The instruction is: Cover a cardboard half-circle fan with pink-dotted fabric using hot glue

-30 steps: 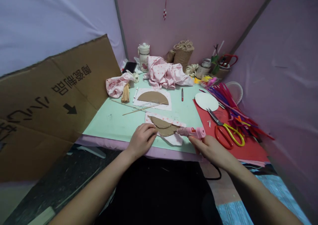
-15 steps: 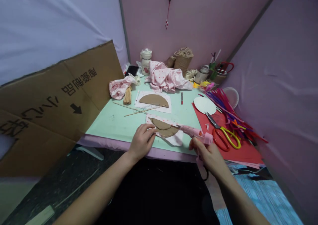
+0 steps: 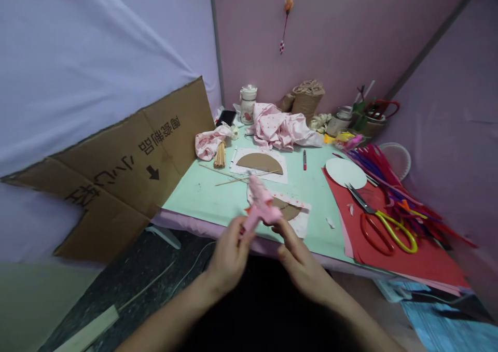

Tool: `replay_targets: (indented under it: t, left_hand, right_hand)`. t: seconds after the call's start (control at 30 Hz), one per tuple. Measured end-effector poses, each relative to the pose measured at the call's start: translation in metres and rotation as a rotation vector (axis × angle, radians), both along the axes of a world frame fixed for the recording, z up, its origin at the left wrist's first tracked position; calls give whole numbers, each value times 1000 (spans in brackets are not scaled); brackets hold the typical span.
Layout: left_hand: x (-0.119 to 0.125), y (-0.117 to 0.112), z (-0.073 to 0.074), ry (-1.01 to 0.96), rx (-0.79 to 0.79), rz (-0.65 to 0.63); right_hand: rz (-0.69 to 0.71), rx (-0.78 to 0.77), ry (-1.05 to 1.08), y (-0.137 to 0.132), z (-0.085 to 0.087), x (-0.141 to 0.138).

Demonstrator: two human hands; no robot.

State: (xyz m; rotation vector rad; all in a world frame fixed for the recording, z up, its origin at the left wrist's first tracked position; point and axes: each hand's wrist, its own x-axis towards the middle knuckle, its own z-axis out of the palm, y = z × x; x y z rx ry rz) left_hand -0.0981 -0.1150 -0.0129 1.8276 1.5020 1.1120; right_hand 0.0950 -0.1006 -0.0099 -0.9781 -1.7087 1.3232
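Note:
A pink glue gun (image 3: 260, 200) is in front of me, its nozzle pointing up and away over the table. My left hand (image 3: 229, 251) is closed around its handle. Just right of the gun, my right hand (image 3: 298, 258) has thumb and fingers apart; its fingertips are close to the gun's rear end, and I cannot tell whether they touch it. Behind the gun, partly hidden, lies a half-round cardboard piece (image 3: 287, 208) on pink-dotted white cloth (image 3: 301, 225). Another cardboard half-circle (image 3: 260, 163) rests on white cloth farther back, with thin wooden sticks (image 3: 227, 182) crossed in front.
To the right, scissors (image 3: 379, 220) and a white oval (image 3: 346, 173) lie on red sheets (image 3: 424, 269), beside colourful pipe cleaners (image 3: 389, 181). Crumpled dotted cloth (image 3: 278, 126), a bottle (image 3: 248, 104) and twine (image 3: 307, 100) stand at the back. A large cardboard sheet (image 3: 155, 150) leans at left.
The glue gun has passed from my right hand to my left and turned from pointing left to pointing away. My left hand has let go of the cloth and cardboard. The view has shifted.

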Motion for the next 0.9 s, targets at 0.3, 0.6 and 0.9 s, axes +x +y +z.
replay_targets:
  t: [0.3,0.6,0.9]
  left_hand:
    - [-107,51,-20,817,-128,663]
    - [-58,46,-25,561,417,383]
    - [11,51,-44,485,604,-155]
  right_hand:
    - [-245,148,-187,15,-5,58]
    - [-297,840,-784,23,-28,97]
    - [-399,1018,-727,27,-39,50]
